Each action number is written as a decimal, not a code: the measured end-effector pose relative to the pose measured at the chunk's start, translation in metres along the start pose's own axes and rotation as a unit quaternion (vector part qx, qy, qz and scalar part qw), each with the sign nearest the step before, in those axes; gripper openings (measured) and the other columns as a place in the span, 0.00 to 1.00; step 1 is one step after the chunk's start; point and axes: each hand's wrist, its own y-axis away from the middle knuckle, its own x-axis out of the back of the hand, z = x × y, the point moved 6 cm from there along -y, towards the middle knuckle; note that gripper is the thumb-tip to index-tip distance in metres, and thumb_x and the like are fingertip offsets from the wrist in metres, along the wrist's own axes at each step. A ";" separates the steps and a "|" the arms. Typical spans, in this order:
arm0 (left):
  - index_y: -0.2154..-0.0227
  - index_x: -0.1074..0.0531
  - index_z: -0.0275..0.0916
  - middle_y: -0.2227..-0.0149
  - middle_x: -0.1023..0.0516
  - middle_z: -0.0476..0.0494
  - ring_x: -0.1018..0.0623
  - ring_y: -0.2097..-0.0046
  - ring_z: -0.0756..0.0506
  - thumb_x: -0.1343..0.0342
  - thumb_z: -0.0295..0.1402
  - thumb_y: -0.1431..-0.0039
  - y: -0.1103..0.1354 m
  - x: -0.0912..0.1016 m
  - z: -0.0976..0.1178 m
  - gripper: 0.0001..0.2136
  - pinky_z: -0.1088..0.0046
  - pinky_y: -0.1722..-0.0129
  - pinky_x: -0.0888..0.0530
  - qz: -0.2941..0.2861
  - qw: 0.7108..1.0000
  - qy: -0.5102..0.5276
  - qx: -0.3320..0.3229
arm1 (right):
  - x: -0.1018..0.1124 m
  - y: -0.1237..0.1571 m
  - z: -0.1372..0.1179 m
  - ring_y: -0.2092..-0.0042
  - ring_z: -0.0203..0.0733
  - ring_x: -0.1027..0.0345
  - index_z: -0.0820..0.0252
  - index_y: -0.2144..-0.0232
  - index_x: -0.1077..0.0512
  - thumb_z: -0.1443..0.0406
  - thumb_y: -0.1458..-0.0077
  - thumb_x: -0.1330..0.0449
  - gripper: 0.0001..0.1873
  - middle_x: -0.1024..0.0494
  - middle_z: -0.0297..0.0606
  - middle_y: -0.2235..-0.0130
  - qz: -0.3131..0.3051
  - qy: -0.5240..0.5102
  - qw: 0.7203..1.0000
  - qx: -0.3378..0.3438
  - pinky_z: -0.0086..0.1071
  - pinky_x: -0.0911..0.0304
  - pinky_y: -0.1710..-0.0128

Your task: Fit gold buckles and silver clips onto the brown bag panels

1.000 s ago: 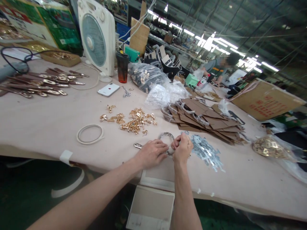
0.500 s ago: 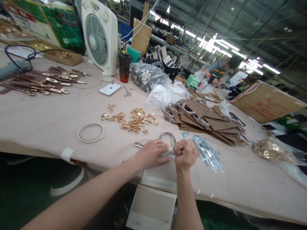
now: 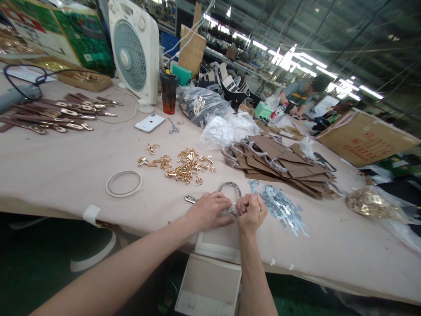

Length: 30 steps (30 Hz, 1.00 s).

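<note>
Near centre, looped handle (image 3: 230, 184) just beyond both hands; left hand (image 3: 211, 211) flat, thumb apart, right hand (image 3: 252, 211) curled, pinch unclear; a slipping right grip might scatter grey plates (image 3: 281, 207) at right.

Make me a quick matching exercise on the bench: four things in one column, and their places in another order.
Things
1. Curved handle
2. Gold fittings
3. Silvery metal pieces
4. Tape roll

Places
A. Heaped just right of the right hand
B. Lying flat near the front edge of the table
C. At the two hands, its arch showing just beyond them
D. Piled between the phone and the left hand

Right pairs: 1-C, 2-D, 3-A, 4-B
</note>
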 end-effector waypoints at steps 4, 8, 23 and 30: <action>0.47 0.26 0.45 0.48 0.18 0.44 0.26 0.41 0.39 0.36 0.46 0.37 0.000 0.000 0.000 0.20 0.60 0.45 0.27 0.002 1.000 -0.005 0.001 | 0.007 0.008 -0.012 0.84 0.29 0.54 0.56 0.78 0.40 0.62 0.35 0.45 0.18 0.45 0.22 0.83 0.017 -0.062 0.997 0.044 0.25 0.52 0.82; 0.49 0.25 0.45 0.49 0.18 0.44 0.25 0.42 0.40 0.37 0.45 0.36 0.000 0.002 0.001 0.16 0.62 0.46 0.26 0.007 1.000 0.004 -0.001 | -0.001 0.020 -0.015 0.83 0.31 0.52 0.56 0.78 0.40 0.64 0.35 0.45 0.18 0.44 0.23 0.83 0.007 -0.060 0.996 0.058 0.26 0.50 0.81; 0.54 0.24 0.45 0.50 0.18 0.47 0.25 0.43 0.41 0.36 0.35 0.39 0.000 0.002 -0.001 0.11 0.64 0.49 0.27 -0.008 1.000 0.017 0.015 | -0.013 0.028 0.011 0.77 0.34 0.43 0.56 0.79 0.39 0.57 0.33 0.44 0.22 0.38 0.27 0.80 0.036 0.202 0.976 0.068 0.30 0.44 0.75; 0.52 0.24 0.45 0.51 0.19 0.44 0.25 0.42 0.39 0.34 0.46 0.39 0.001 0.004 0.001 0.16 0.63 0.48 0.27 0.009 1.000 -0.004 0.014 | -0.007 -0.012 -0.004 0.84 0.29 0.51 0.56 0.78 0.39 0.56 0.34 0.43 0.21 0.42 0.22 0.83 0.061 0.027 0.998 -0.005 0.25 0.52 0.84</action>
